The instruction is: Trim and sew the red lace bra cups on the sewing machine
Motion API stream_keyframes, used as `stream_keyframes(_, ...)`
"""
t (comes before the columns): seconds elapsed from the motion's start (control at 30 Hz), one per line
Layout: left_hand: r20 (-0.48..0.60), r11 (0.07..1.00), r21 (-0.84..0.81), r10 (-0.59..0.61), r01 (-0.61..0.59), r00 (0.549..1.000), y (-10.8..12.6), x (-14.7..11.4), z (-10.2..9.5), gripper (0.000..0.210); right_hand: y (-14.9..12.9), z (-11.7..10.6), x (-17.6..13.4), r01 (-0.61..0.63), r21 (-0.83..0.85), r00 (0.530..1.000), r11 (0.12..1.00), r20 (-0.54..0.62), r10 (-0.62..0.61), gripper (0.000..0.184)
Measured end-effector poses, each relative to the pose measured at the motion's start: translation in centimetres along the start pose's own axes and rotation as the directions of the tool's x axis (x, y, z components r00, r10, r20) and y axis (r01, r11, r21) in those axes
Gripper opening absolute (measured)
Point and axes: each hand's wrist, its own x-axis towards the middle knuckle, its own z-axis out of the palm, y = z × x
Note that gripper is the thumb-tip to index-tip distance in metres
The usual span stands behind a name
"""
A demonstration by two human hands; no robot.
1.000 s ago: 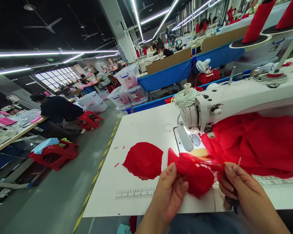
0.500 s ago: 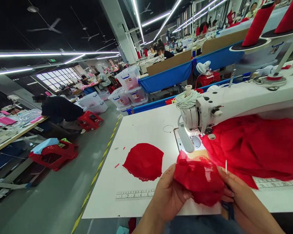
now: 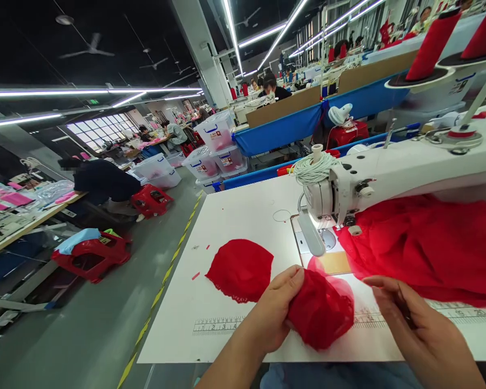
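Left hand (image 3: 278, 308): fingers clamped on the red piece (image 3: 323, 312), over the desk (image 3: 243, 213), near the sewing machine (image 3: 409, 173).
Right hand (image 3: 423, 321): just come off it; fingers curled, cannot tell whether around anything.
Red piece: now held one-handed, seemingly freeing the right.

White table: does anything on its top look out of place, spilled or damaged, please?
Slightly: two small pinkish-red scraps lie loose on the table, left of the flat red fabric piece. They look like stray offcuts, apart from the larger pieces. I see no clear spill or damage.
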Motion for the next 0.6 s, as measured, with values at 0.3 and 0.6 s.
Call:
stream_keyframes(0.3,0.038,0.983,0.178,-0.047,0.039,0.998,0.5,1.1,-0.7,0.043,-3.8,2.7,-0.1,-0.485,0.622,0.875,0.615,0.351,0.334,0.042)
stream_keyframes(0.6,0.21,0.168,0.847,0.766,-0.505,0.608,-2.4,-1.1,-0.8,0.012,-2.4,3.1,-0.1,-0.558,0.7,0.818,0.445,0.374,0.437,0.043)
